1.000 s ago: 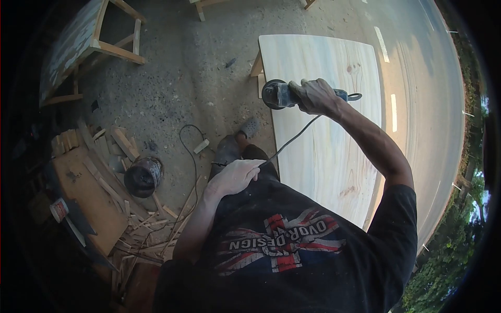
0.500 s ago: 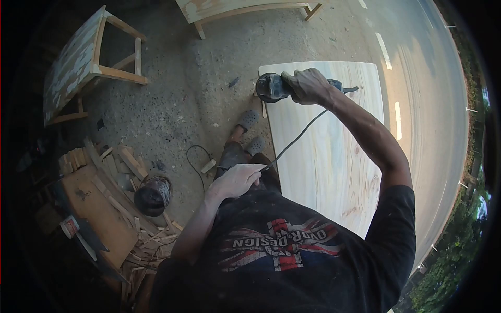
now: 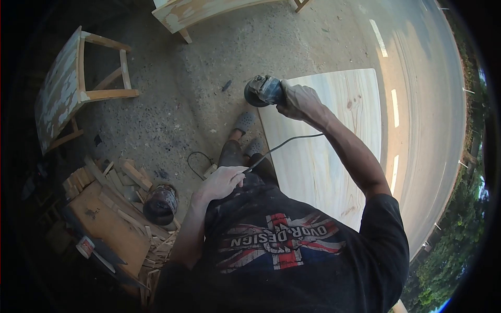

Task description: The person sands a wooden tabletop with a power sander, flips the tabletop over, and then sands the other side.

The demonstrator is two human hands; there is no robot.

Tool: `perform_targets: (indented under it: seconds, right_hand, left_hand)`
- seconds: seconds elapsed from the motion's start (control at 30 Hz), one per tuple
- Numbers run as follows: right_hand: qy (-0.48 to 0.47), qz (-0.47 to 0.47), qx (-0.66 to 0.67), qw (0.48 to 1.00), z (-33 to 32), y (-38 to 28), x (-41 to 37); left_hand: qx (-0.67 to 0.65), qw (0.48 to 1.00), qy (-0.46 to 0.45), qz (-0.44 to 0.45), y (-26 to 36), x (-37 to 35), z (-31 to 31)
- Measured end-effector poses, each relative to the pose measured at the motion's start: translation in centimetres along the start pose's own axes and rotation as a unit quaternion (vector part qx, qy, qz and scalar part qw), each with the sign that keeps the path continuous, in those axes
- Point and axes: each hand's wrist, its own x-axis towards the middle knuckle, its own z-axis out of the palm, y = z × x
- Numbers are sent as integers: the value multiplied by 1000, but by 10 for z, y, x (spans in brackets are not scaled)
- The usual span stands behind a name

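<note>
My right hand (image 3: 302, 102) grips a disc sander (image 3: 266, 89) by its body. The sander's round dark head juts past the near-left corner of a pale wooden board (image 3: 323, 156), overlapping its edge in this view. A dark power cord (image 3: 284, 141) runs from under my right wrist across the board to my left hand (image 3: 224, 182). Fingers closed, my left hand holds the cord in front of my waist, and the cord shows again beyond it in a loop on the ground. Pale dust covers my left hand.
Two patchy wooden tables stand ahead: one tilted table (image 3: 60, 99) at left, another table (image 3: 209, 13) at top. A dark bucket (image 3: 160, 204), scrap wood (image 3: 133, 175) and a brown panel (image 3: 112, 224) lie at left. A road (image 3: 428, 115) runs along the right.
The sander has moved a little left and tilted, its head now past the board's corner. My left hand, still on the cord, has shifted slightly left. The view has turned somewhat.
</note>
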Motion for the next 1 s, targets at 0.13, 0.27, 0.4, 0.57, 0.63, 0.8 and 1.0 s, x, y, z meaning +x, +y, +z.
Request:
perform_targets:
  seconds: [0.13,0.27,0.4,0.57,0.63,0.8,1.0]
  right_hand:
    - [12,40,36,998,-4,13,-5]
    - [-3,89,41,995,-16,34,-12]
    - [2,128,67,990,-31,58,-26]
    - [6,190,75,979,-45,93,-42]
    - [5,215,67,974,-50,111,-49]
    - [20,266,65,962,-59,157,-66]
    - [43,299,72,951,-79,202,-76]
  left_hand:
    - [10,999,-27,-30,0,4,-26]
    - [25,996,-55,-63,19,23,-44]
    - [16,996,-61,-63,43,51,-57]
    - [144,986,28,81,33,112,-59]
    - [163,979,81,90,44,144,-55]
    - [268,943,172,93,57,221,-37]
    - [374,915,134,67,71,295,-14]
